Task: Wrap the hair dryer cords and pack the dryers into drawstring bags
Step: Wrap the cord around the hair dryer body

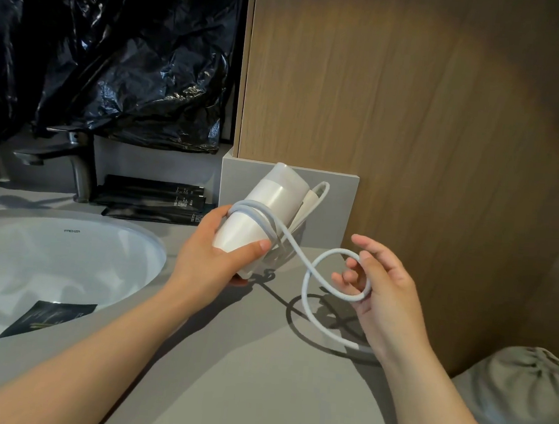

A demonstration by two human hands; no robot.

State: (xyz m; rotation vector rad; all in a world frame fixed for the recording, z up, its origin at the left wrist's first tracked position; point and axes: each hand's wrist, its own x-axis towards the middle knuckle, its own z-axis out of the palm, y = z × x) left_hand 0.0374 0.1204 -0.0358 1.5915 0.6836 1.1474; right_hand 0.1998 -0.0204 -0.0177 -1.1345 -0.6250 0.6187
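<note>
Closest in, a grey drawstring bag [521,398] sits bunched at the desk [225,375] edge. Right hand [379,286] has the cord [306,274] looped around its half-curled fingers; left hand [214,257] is wrapped around the white hair dryer [268,211], held above the desk. We're mid-wrap, a couple turns on. Next I'd guess: feed that loop around the barrel, keeping tension.
</note>
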